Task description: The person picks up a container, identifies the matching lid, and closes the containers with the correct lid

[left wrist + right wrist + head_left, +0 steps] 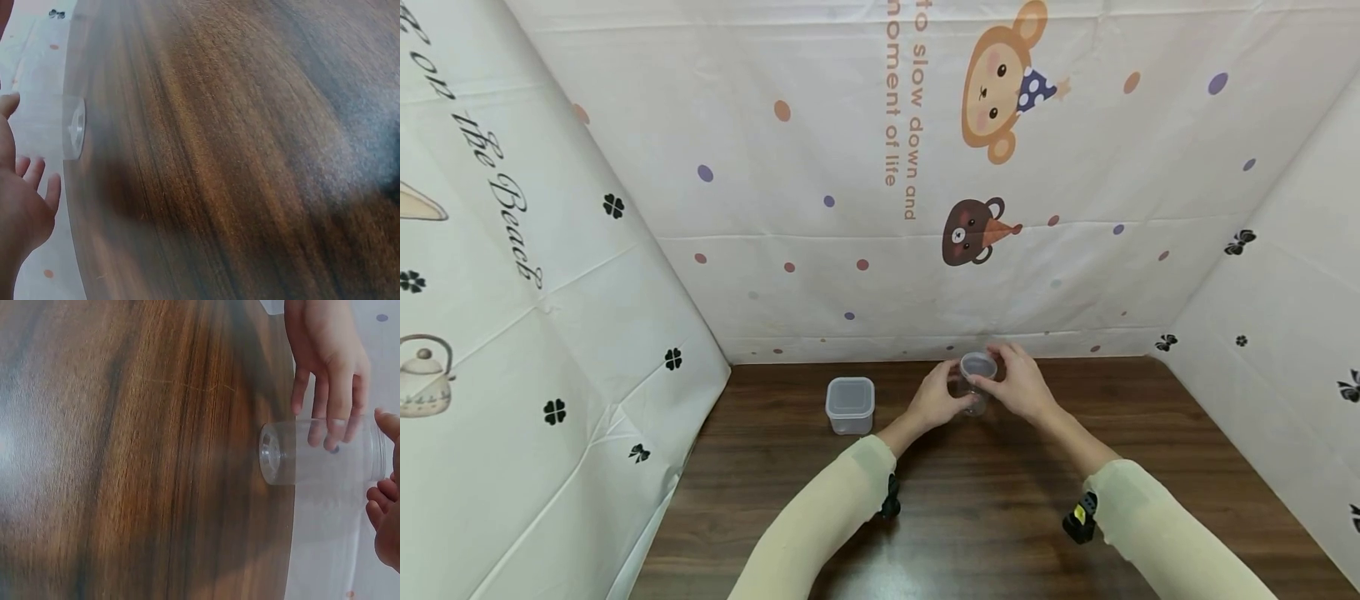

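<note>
While my left hand [934,402] curls its fingers round the side of the clear jar [976,385], my right hand [1017,383] closes on the far side, fingertips up near the lid [978,363]. That jar stands upright on the wooden table [1000,500] between my palms. I judge I am at the gripping step; next calls for steadying the body and working the lid. Left of my fingers, well apart, sits a square lidded tub [851,405].
</note>
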Motion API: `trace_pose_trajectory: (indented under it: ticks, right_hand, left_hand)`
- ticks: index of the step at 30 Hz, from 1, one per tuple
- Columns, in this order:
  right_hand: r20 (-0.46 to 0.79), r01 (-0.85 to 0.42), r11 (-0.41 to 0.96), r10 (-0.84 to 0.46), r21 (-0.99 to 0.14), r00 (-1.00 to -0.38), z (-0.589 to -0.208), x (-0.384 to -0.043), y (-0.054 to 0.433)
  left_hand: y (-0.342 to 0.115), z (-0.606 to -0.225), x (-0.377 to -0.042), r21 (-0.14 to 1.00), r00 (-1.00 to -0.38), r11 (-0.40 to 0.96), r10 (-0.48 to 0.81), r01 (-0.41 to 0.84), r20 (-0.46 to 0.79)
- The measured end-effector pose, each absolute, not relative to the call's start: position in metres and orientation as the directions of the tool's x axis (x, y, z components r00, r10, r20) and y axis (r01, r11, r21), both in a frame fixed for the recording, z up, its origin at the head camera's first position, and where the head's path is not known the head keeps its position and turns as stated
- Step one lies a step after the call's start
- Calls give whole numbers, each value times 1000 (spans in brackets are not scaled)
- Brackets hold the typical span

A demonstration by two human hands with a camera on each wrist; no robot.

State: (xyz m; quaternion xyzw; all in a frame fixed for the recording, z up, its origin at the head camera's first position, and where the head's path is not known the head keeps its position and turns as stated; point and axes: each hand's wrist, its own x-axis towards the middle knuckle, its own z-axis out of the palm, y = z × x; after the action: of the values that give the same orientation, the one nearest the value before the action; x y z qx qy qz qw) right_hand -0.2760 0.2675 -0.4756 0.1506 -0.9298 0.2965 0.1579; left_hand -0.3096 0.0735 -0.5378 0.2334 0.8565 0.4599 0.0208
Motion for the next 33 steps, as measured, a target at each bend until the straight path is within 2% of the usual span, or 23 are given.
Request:
trace_pose_trajectory:
  ticks: [5, 12, 20, 33]
  right_hand:
    - [339, -376, 777, -221, -505, -914, -469, -279, 274]
    - [311, -432, 752, -311, -498, -898, -464, -282, 280]
    - [313, -403, 751, -271, -523, -910, -469, -281, 279]
    - [386, -386, 782, -204, -489, -900, -473, -279, 272]
  left_hand:
    - [74, -536, -310, 825, -892, 434, 419, 363, 171]
    - [75, -538, -312, 823, -899, 455, 415, 340, 142]
    - [75, -537, -311, 815, -889, 456, 433, 357, 147]
    - [76, -533, -308, 808, -892, 470, 429, 356, 144]
